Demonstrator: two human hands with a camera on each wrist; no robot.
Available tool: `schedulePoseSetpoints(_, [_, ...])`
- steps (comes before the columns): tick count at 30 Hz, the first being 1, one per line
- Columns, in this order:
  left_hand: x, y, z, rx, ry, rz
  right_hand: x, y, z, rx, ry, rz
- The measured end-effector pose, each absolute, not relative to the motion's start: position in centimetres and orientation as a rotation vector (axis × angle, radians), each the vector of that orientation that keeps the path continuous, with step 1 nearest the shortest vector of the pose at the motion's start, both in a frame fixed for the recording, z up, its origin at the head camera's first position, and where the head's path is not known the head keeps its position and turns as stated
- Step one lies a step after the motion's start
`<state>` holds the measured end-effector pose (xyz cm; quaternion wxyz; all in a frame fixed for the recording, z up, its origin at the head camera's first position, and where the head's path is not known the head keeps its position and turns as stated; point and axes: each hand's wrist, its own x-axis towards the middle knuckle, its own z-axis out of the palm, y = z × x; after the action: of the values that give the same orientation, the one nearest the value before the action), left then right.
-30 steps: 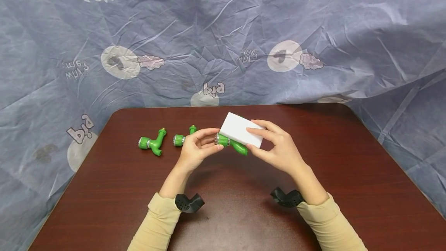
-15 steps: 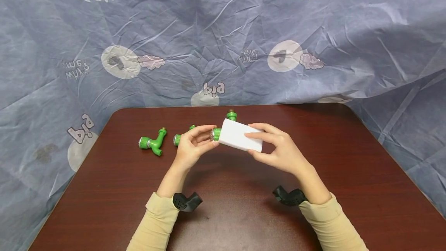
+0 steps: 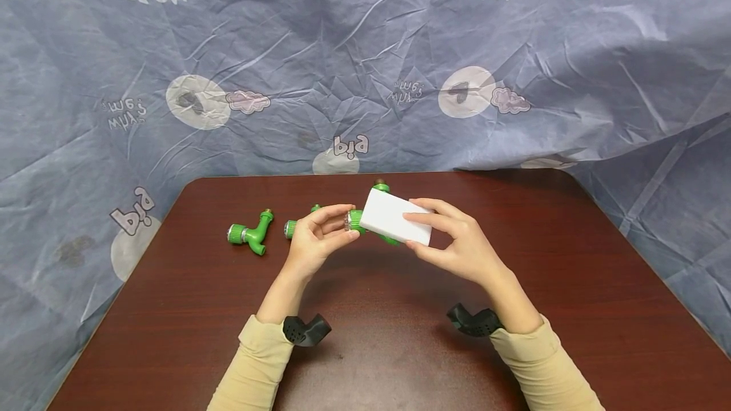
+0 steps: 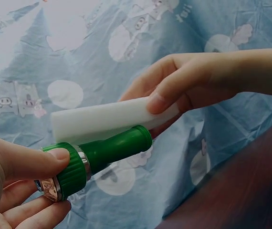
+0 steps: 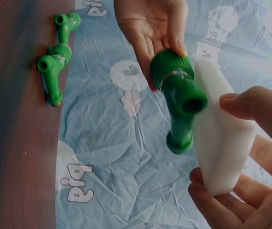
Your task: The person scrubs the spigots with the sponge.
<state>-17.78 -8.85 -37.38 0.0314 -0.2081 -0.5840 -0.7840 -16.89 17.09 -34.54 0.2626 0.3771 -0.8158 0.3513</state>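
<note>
- Left hand (image 3: 311, 238): fingers grasping a green tap (image 4: 114, 149) by its ridged knob (image 4: 75, 168), above the counter (image 3: 171, 328).
- Right hand (image 3: 464, 240): fingers clasping a white block (image 3: 393, 215) beside the tap.
- Counter's left: second tap (image 3: 254, 234), then third tap (image 3: 290, 229) rightward.

Dark reddish-brown table (image 3: 571, 259), one green tap (image 3: 252, 235) on it, another green tap (image 3: 290, 229) near, partly hidden

Against 1.0 s ago, your left hand (image 3: 308, 240) sits further left with the green tap (image 3: 355, 221); more inlet end (image 3: 381, 187) shows above the white block (image 3: 396, 215). Against 0.5 s ago, your right hand (image 3: 464, 238) holds the block slightly higher, more tilted; the spout tip (image 3: 391, 241) reappears below.
</note>
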Motion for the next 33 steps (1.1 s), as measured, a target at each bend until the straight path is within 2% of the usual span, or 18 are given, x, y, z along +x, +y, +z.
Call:
schedulePoseSetpoints(10, [-17.4, -8.0, -37.4, -0.658, -1.876, -2.391, -16.9, 16.3, -34.6, 0.945, -2.166, 0.929])
schedulePoseSetpoints(23, [-17.3, -8.3, -37.0, -0.706, -1.816, -2.402, -17.4, 17.8, -34.4, 0.642, -2.113, 0.874])
schedulePoseSetpoints(33, [-17.5, -8.7, -36.9, -0.69, -1.802, -2.38, -17.2, 17.6, -34.3, 0.833, -2.12, 0.957])
